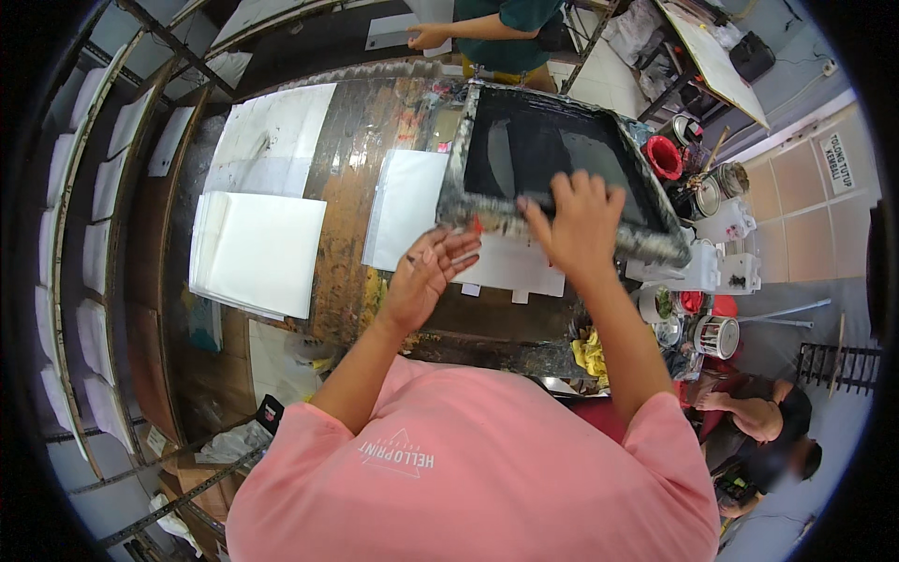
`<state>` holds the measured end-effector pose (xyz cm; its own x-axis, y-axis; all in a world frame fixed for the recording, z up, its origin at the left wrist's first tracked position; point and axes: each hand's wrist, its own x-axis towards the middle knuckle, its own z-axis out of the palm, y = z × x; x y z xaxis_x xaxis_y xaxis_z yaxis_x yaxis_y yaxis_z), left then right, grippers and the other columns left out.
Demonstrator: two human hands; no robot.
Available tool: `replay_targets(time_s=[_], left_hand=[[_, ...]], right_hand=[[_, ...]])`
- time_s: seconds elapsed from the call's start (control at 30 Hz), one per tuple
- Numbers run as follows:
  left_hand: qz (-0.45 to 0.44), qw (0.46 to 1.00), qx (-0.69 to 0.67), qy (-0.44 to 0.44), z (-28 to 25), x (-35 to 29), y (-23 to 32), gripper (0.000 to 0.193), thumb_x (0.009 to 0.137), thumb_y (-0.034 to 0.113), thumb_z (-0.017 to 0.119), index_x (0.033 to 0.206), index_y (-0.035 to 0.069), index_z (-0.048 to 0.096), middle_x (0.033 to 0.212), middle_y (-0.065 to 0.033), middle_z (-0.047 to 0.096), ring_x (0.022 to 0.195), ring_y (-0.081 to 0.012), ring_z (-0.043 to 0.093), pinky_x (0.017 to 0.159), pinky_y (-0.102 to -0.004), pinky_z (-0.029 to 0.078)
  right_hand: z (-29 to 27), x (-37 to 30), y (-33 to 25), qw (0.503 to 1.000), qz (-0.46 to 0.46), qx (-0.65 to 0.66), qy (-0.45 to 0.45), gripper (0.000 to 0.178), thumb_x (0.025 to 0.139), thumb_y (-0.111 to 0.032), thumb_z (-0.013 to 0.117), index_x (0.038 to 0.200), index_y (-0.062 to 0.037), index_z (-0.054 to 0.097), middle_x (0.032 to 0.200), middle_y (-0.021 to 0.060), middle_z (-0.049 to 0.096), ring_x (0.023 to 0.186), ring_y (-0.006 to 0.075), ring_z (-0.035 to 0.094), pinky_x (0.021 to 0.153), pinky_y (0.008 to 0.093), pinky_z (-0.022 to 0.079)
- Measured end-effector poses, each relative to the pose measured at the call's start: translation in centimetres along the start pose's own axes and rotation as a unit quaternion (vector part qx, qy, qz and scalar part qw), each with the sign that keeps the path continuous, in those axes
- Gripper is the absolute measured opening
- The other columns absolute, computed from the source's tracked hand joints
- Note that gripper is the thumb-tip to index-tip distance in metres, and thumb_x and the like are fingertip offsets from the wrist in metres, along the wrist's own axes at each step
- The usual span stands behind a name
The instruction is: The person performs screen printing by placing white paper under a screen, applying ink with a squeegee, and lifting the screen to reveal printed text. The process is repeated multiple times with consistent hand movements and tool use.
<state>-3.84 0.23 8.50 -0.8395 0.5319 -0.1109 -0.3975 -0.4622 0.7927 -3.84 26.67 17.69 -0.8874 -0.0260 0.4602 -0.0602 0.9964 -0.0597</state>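
A screen-printing frame (pixel 562 223) with dark mesh and paint-smeared edges lies at a slant over the worktable, white sheets (pixel 398 201) showing from under its left and front sides. My right hand (pixel 582 225) is over the frame's front edge, fingers spread and slightly blurred; whether it presses on the frame I cannot tell. Close to the frame's front left corner is my left hand (pixel 426 281), palm turned up and fingers apart, with nothing clearly held. A small red mark (pixel 477 225) shows on the frame near its fingertips.
Stacked white paper (pixel 262 253) covers the table's left part. Paint cans and tubs, one a red pot (pixel 663 157), crowd the right edge by a yellow rag (pixel 590 354). Drying racks (pixel 117 234) stand left. One person (pixel 501 33) is across the table, another (pixel 763 421) lower right.
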Motion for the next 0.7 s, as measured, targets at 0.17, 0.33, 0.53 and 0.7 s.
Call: replay_targets(time_s=[0.17, 0.33, 0.53, 0.7], left_hand=[[-0.046, 0.887, 0.435, 0.147, -10.7, 5.8, -1.6, 0.05, 0.101, 0.023, 0.071, 0.142, -0.005, 0.059, 0.137, -0.0268, 0.064, 0.127, -0.0364, 0.064, 0.108, -0.0446, 0.051], [0.058, 0.604, 0.717, 0.343, -21.4, 4.8, -7.5, 0.033, 0.091, 0.012, 0.076, 0.117, -0.006, 0.067, 0.111, -0.025, 0.07, 0.103, -0.0447, 0.069, 0.094, -0.0504, 0.056], [-0.024, 0.669, 0.655, 0.35, -21.8, 5.7, -6.8, 0.02, 0.089, 0.007, 0.075, 0.103, -0.004, 0.067, 0.101, -0.0271, 0.07, 0.099, -0.046, 0.069, 0.089, -0.0524, 0.055], [0.008, 0.653, 0.689, 0.313, -16.5, 5.4, -4.6, 0.013, 0.091, 0.012, 0.075, 0.097, 0.0, 0.071, 0.095, -0.0242, 0.072, 0.09, -0.0441, 0.071, 0.08, -0.0522, 0.057]], right_hand=[[-2.1, 5.6, 1.2, 0.998, -0.002, -0.001, 0.065, 0.05, 0.092, -0.056, 0.071, 0.091, -0.0061, 0.073, 0.087, 0.009, 0.064, 0.088, 0.029, 0.06, 0.086, 0.0461, 0.038], [-3.4, 9.6, 2.2, 0.997, 0.002, 0.006, 0.073, 0.055, 0.094, -0.058, 0.069, 0.093, -0.004, 0.076, 0.087, 0.011, 0.069, 0.089, 0.0306, 0.064, 0.085, 0.0462, 0.041], [-4.7, 11.8, 2.4, 0.998, 0.035, 0.017, 0.04, 0.058, 0.095, -0.06, 0.067, 0.096, -0.0031, 0.079, 0.086, 0.0126, 0.07, 0.087, 0.0308, 0.066, 0.084, 0.0455, 0.043], [-4.3, 11.5, 2.9, 0.997, 0.023, 0.022, 0.07, 0.058, 0.094, -0.061, 0.068, 0.093, -0.0035, 0.078, 0.083, 0.0121, 0.07, 0.086, 0.0308, 0.066, 0.08, 0.0457, 0.043]])
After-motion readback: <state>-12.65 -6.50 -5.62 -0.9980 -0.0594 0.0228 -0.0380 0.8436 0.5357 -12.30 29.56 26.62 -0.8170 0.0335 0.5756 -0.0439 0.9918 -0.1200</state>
